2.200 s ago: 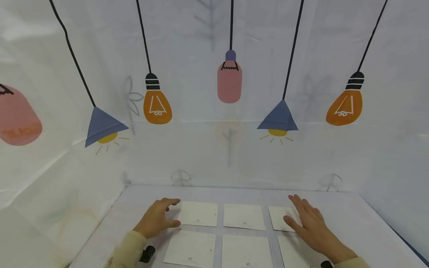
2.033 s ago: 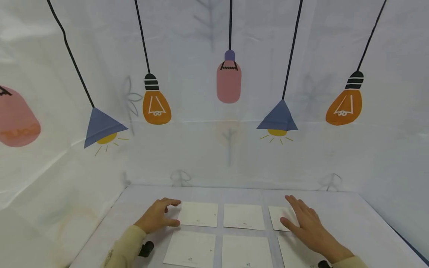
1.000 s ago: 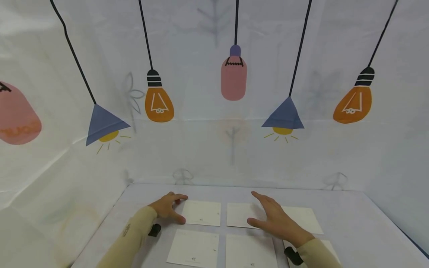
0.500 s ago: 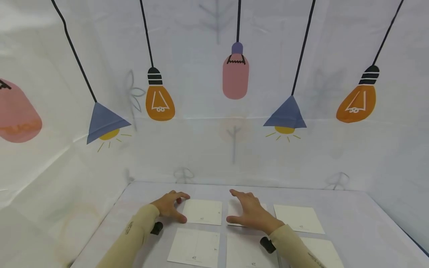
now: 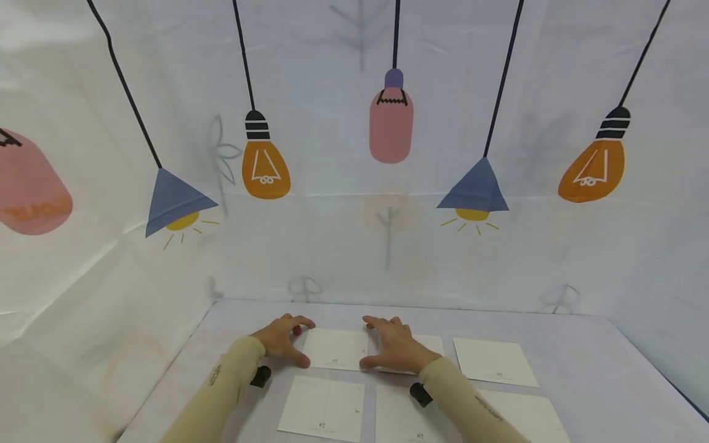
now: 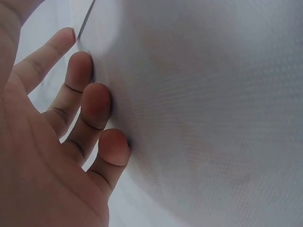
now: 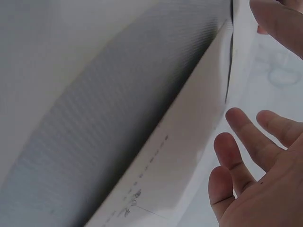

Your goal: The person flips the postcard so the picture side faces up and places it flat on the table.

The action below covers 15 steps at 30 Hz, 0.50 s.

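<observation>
A white card [image 5: 336, 349] with small print lies flat at the back left of the white table. My left hand [image 5: 282, 340] is at its left edge, thumb and fingers spread apart. In the left wrist view, loosely bent fingers [image 6: 96, 106] rest their tips against the white surface. Across the card, at its right edge, is my right hand [image 5: 396, 344], thumb and fingers also apart. It partly covers the back middle card [image 5: 433, 346]. The right wrist view has a printed card [image 7: 184, 118] beside relaxed fingers [image 7: 227, 151]. Neither hand grips anything.
More white cards lie in two rows: one at the back right [image 5: 495, 362], one at the front left [image 5: 322, 408], one at the front middle [image 5: 394, 415] and one at the front right [image 5: 526, 415]. A white sheet wall [image 5: 332, 258] with printed lamps stands behind the table [image 5: 576, 351].
My right hand has moved left from the back right card, across the back middle card, to the back left card's edge. My left hand has shifted only slightly right, beside the same card.
</observation>
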Each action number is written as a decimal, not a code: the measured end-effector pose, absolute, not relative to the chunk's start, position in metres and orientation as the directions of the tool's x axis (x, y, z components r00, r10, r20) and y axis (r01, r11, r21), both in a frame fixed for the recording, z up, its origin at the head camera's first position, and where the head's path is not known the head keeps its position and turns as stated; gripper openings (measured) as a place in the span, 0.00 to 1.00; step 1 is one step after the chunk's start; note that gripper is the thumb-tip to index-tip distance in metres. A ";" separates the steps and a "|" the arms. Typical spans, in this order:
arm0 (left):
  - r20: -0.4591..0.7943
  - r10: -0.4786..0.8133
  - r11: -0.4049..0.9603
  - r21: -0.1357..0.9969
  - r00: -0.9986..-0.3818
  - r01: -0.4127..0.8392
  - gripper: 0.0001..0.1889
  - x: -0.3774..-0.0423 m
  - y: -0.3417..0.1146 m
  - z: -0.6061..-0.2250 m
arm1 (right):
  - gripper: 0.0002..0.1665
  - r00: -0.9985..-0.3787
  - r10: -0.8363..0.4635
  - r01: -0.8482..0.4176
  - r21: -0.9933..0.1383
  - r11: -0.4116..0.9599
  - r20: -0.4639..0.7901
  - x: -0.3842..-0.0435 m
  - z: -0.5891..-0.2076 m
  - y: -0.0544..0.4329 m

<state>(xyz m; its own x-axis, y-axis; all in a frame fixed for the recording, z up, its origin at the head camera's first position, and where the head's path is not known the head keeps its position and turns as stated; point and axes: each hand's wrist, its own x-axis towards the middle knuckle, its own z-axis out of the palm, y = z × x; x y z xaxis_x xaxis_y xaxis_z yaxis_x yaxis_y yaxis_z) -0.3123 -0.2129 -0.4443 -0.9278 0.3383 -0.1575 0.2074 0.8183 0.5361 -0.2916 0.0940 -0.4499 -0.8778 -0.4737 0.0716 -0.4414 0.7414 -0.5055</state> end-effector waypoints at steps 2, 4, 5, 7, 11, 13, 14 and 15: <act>-0.156 0.335 0.810 0.552 -0.929 0.199 0.44 -0.312 -0.213 -0.445 | 0.56 -0.882 -0.467 -0.432 -0.495 0.754 0.060 -0.292 -0.452 0.092; -0.150 0.332 0.802 0.564 -0.931 0.195 0.44 -0.312 -0.213 -0.446 | 0.56 -0.885 -0.463 -0.427 -0.485 0.763 0.051 -0.293 -0.454 0.091; -0.145 0.331 0.799 0.568 -0.932 0.195 0.44 -0.311 -0.214 -0.446 | 0.56 -0.886 -0.462 -0.426 -0.481 0.766 0.049 -0.293 -0.454 0.090; -0.137 0.329 0.792 0.579 -0.934 0.194 0.44 -0.311 -0.214 -0.447 | 0.55 -0.884 -0.464 -0.429 -0.477 0.767 0.049 -0.294 -0.455 0.090; -0.118 0.335 0.777 0.595 -0.935 0.203 0.44 -0.308 -0.214 -0.446 | 0.55 -0.881 -0.470 -0.435 -0.472 0.767 0.049 -0.293 -0.454 0.089; -0.111 0.346 0.767 0.606 -0.932 0.212 0.44 -0.307 -0.214 -0.445 | 0.55 -0.879 -0.474 -0.441 -0.470 0.764 0.055 -0.293 -0.454 0.089; -0.109 0.352 0.764 0.607 -0.929 0.218 0.44 -0.306 -0.214 -0.444 | 0.55 -0.878 -0.476 -0.445 -0.471 0.762 0.059 -0.293 -0.454 0.089; -0.104 0.359 0.760 0.609 -0.928 0.226 0.44 -0.306 -0.215 -0.444 | 0.55 -0.877 -0.477 -0.448 -0.472 0.759 0.064 -0.293 -0.454 0.089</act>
<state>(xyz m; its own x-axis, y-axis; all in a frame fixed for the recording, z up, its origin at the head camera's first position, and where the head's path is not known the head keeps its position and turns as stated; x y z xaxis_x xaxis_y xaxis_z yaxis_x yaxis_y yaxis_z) -0.3062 -0.2146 -0.4440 -0.9277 0.3587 -0.1035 0.2259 0.7600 0.6095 -0.2935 0.0887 -0.4535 -0.8766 -0.4770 0.0644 -0.4478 0.7593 -0.4722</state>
